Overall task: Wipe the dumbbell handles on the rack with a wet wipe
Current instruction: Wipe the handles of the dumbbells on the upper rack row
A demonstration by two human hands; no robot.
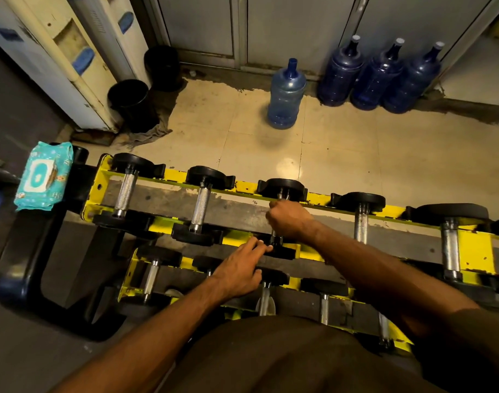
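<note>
Inside the clamped fingers of our right hand sits the third dumbbell's round steel handle on the chipped yellow rack. Our left hand lies flat, straight fingers together, tips touching its near black head.

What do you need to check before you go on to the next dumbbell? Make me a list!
1. Right hand grips the third dumbbell by its handle: ok.
2. Wet wipe inside that fist: cannot tell, it is hidden.
3. Left hand rests straight fingers on that dumbbell's near end: ok.
4. Fourth dumbbell, next on the right, has its handle bare and free to grab: ok.
5. Wipe pack sits at the rack's left end for a fresh wipe: ok.
</note>
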